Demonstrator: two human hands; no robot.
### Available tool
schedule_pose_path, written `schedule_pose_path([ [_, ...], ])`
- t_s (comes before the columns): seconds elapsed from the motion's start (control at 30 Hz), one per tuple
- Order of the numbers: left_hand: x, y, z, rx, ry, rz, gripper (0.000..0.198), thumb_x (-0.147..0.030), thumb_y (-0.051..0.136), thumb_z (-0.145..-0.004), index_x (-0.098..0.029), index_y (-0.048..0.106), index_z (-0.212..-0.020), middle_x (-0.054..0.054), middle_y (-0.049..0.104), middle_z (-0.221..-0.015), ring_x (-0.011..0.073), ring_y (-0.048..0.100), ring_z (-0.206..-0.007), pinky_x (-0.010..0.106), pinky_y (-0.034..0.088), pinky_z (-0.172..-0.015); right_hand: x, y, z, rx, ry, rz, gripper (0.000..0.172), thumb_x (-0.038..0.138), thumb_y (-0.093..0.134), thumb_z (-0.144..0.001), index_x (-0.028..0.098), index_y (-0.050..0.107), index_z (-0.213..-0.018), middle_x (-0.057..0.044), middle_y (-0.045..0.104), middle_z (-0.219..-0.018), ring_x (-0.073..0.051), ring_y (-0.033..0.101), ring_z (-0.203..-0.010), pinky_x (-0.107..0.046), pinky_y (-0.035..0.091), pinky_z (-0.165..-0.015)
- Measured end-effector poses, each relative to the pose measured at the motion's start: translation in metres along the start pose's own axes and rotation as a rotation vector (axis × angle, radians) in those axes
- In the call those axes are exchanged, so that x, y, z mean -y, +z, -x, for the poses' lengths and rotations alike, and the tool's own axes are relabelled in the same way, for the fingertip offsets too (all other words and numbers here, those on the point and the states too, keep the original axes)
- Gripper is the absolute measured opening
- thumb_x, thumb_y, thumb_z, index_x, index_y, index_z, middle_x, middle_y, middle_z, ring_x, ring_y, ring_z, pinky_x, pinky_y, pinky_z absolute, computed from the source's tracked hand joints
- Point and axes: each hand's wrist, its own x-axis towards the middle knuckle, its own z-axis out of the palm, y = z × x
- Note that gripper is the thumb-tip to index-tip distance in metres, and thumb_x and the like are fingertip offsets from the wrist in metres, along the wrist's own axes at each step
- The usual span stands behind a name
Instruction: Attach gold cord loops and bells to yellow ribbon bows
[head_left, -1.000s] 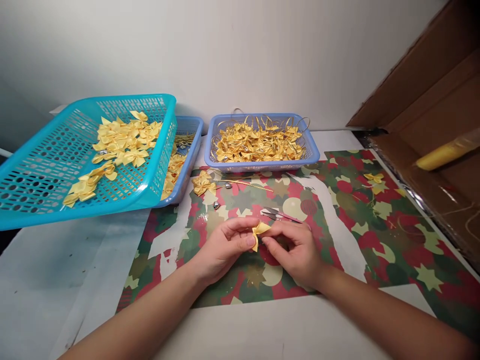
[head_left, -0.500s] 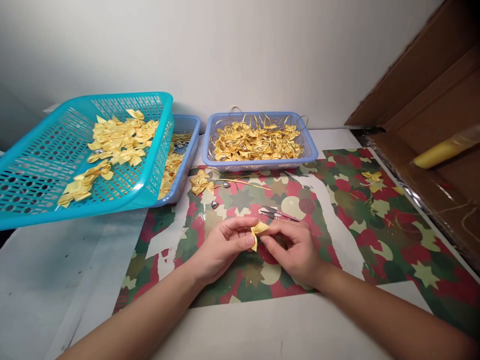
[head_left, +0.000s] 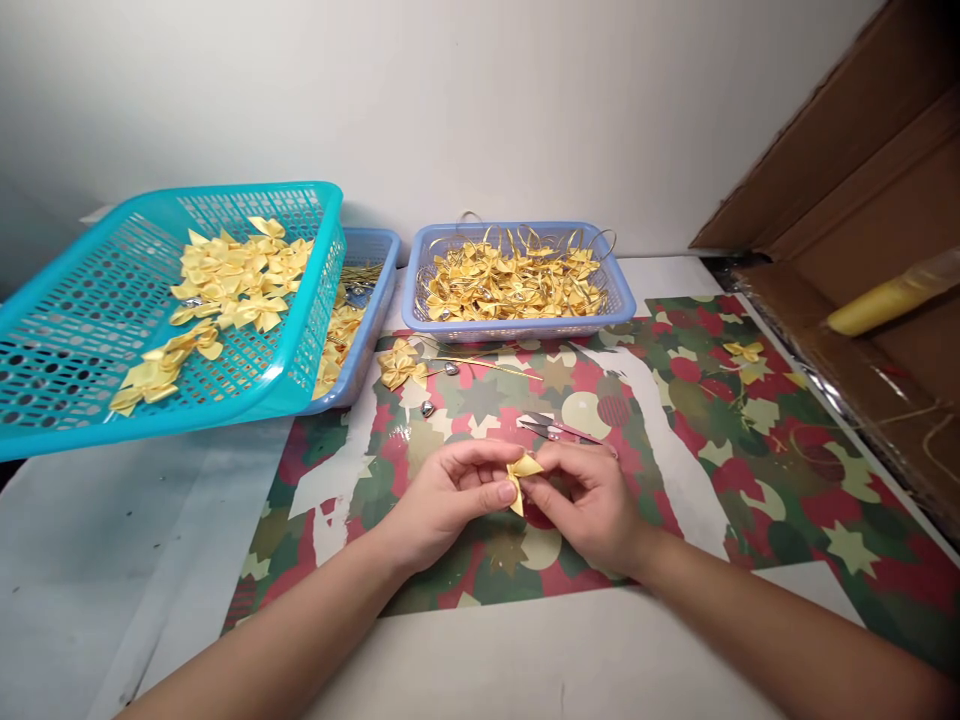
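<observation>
Both hands meet over the patterned paper (head_left: 750, 470) and pinch one small yellow ribbon bow (head_left: 521, 472) between them. My left hand (head_left: 450, 495) grips the bow's left side with thumb and fingers closed. My right hand (head_left: 589, 500) pinches its right side, fingers curled. Just beyond the hands lie small scissors (head_left: 551, 428). A loose yellow bow (head_left: 401, 365) and two small silver hearts (head_left: 429, 408) rest further back on the paper.
A tilted turquoise basket (head_left: 90, 400) with several yellow bows sits at the left, over a blue basket (head_left: 375, 330). Another blue basket (head_left: 517, 325) of bows with gold loops stands at the back centre. A cardboard box (head_left: 862, 190) fills the right. One bow (head_left: 746, 352) lies at the right.
The hands stay together on the bow; it has turned slightly and sits a little lower between the fingertips. The view has shifted slightly.
</observation>
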Motion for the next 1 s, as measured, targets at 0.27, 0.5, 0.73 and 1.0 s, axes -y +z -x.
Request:
schedule_pose_path([
  [0.27,0.002,-0.001,0.000,0.010,0.018,0.006,0.025,-0.013,0.083,-0.067,-0.023,0.077,-0.090,0.001,0.074,-0.087,0.0098,0.067,-0.077,0.018,0.054,-0.072,-0.001,0.001,-0.001,-0.005,-0.017,-0.008,0.016,0.018,0.058,-0.085,0.021,0.061,-0.070,0.002,0.059,-0.059,-0.011,0.050,-0.053,-0.024,0.039,-0.051],
  [0.5,0.003,-0.001,0.001,0.026,0.081,0.008,0.026,-0.013,0.081,-0.069,-0.025,0.077,-0.091,0.000,0.074,-0.091,0.0092,0.067,-0.081,0.018,0.054,-0.074,-0.004,0.002,-0.002,-0.041,-0.090,-0.004,0.011,0.013,0.059,-0.084,0.020,0.063,-0.076,0.002,0.062,-0.064,-0.010,0.052,-0.056,-0.023,0.042,-0.055],
  [0.73,0.004,0.000,0.000,0.006,0.098,-0.069,0.027,-0.013,0.081,-0.070,-0.026,0.076,-0.093,0.001,0.074,-0.094,0.0105,0.066,-0.085,0.020,0.054,-0.077,-0.005,0.003,-0.002,-0.026,-0.098,0.024,0.014,0.011,0.057,-0.085,0.020,0.062,-0.076,0.002,0.062,-0.067,-0.011,0.054,-0.061,-0.024,0.044,-0.058],
  [1.0,0.004,0.001,0.000,-0.074,0.065,-0.137,0.033,-0.017,0.083,-0.067,-0.021,0.075,-0.099,0.002,0.071,-0.083,0.0095,0.063,-0.073,0.022,0.053,-0.072,0.001,-0.008,-0.003,-0.224,-0.402,0.328,0.017,0.011,0.060,-0.081,0.024,0.066,-0.090,-0.002,0.060,-0.079,-0.018,0.053,-0.077,-0.035,0.043,-0.070],
])
